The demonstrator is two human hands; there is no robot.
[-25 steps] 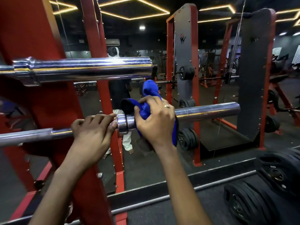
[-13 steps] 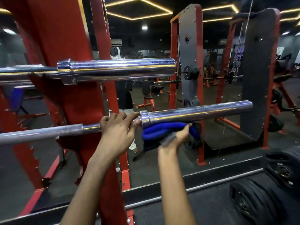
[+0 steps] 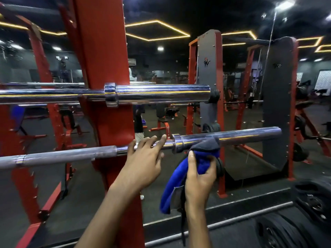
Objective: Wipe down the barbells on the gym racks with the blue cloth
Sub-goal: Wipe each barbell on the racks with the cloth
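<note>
Two chrome barbells lie across a red rack upright (image 3: 105,51). The upper barbell (image 3: 161,93) sits at chest height; the lower barbell (image 3: 232,136) runs below it, its thin shaft going off to the left. My left hand (image 3: 143,161) rests on the lower bar's shaft just left of the sleeve collar, fingers spread over it. My right hand (image 3: 198,178) holds the blue cloth (image 3: 172,187) bunched under the lower sleeve; the cloth's dark upper fold touches the sleeve by the collar, and its tail hangs down.
A mirror behind the rack reflects more red racks, benches and a standing person (image 3: 138,122). Black weight plates (image 3: 286,228) lean at the lower right. A grey-and-red rack (image 3: 209,77) stands behind the bar ends. A floor rail (image 3: 232,203) crosses below.
My right hand came off the top of the lower sleeve and dropped beneath it with the cloth. My left hand loosened from a grip to spread fingers. The view shifted left and up.
</note>
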